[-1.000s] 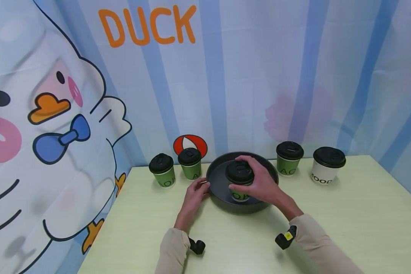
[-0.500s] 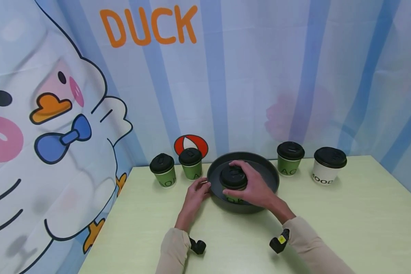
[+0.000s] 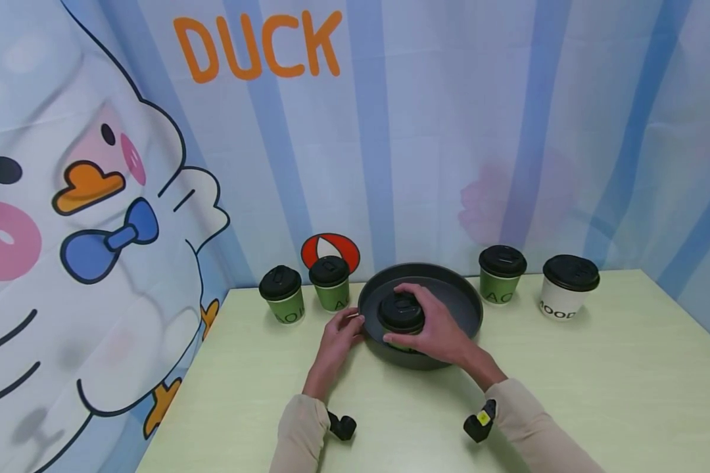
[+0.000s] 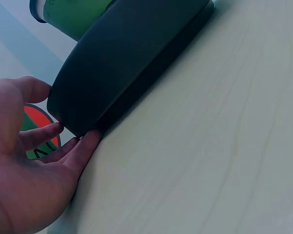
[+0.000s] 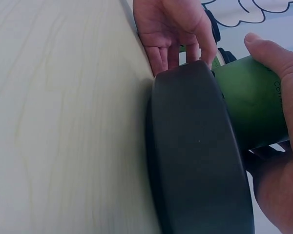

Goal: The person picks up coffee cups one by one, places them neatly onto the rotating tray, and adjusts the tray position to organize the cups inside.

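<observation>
A round dark grey pan sits on the table. My left hand holds its left edge, with the fingertips against the wall low by the table. Inside the pan, toward the front left, a green paper cup with a black lid stands upright. My right hand grips this cup from the right, thumb in front and fingers behind. The hand covers much of the cup's side, and the pan's wall hides its base in the right wrist view.
Two green lidded cups, a left one and a nearer one, stand left of the pan. Right of it are another green cup and a larger white cup. A printed curtain hangs behind the table.
My right hand has moved the held cup left and slightly down, toward the pan's front left. The left hand has stayed at the pan's edge.
</observation>
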Demonstrator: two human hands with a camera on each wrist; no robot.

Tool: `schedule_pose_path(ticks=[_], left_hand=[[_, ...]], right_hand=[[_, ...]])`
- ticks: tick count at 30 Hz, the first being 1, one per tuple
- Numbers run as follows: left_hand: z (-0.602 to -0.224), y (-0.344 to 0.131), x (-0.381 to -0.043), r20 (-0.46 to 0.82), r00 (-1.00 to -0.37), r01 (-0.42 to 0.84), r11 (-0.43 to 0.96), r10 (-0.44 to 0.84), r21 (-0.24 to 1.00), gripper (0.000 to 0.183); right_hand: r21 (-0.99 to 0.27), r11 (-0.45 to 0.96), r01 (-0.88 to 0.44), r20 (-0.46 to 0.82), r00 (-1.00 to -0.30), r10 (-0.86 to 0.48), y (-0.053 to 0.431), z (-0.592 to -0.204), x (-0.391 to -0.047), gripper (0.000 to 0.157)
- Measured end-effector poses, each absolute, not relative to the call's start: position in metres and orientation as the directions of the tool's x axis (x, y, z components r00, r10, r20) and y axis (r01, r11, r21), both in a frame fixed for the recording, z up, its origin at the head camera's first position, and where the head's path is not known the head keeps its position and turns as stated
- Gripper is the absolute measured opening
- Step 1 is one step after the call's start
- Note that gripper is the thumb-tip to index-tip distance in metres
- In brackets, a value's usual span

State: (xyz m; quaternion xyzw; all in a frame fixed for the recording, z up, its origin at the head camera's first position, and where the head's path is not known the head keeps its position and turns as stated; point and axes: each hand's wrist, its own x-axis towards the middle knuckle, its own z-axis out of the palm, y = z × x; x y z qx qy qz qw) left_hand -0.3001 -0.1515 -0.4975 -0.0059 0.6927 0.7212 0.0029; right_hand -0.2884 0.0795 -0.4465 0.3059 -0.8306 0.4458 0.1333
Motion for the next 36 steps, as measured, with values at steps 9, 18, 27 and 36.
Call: schedule_pose_path(ticks=[9, 18, 27, 36], left_hand=[[-0.497, -0.152, -0.301, -0.02, -1.0, -0.02, -0.039, -0.003, 0.999, 0.048], [-0.496, -0.151, -0.299, -0.024, -1.0, -0.024, -0.048, 0.005, 0.999, 0.046], [-0.498, -0.154, -0.303, -0.023, -1.0, -0.023, -0.038, 0.013, 0.999, 0.047], [-0.499, -0.154, -0.301, -0.008, -1.0, -0.009, -0.037, 0.023, 0.999, 0.048]], right_hand=[[-0.657, 0.427, -0.621, 0.478, -0.781, -0.402, 0.084, -0.447, -0.287, 0.094], [-0.71, 0.348, -0.612, 0.561, -0.79, -0.245, 0.123, -0.446, -0.284, 0.061], [-0.814, 0.544, -0.204, 0.29, -0.954, 0.077, 0.179, -0.464, -0.288, 0.052], [-0.896, 0.443, 0.027, -0.048, -0.998, -0.035, 0.189, -0.474, -0.29, 0.058]])
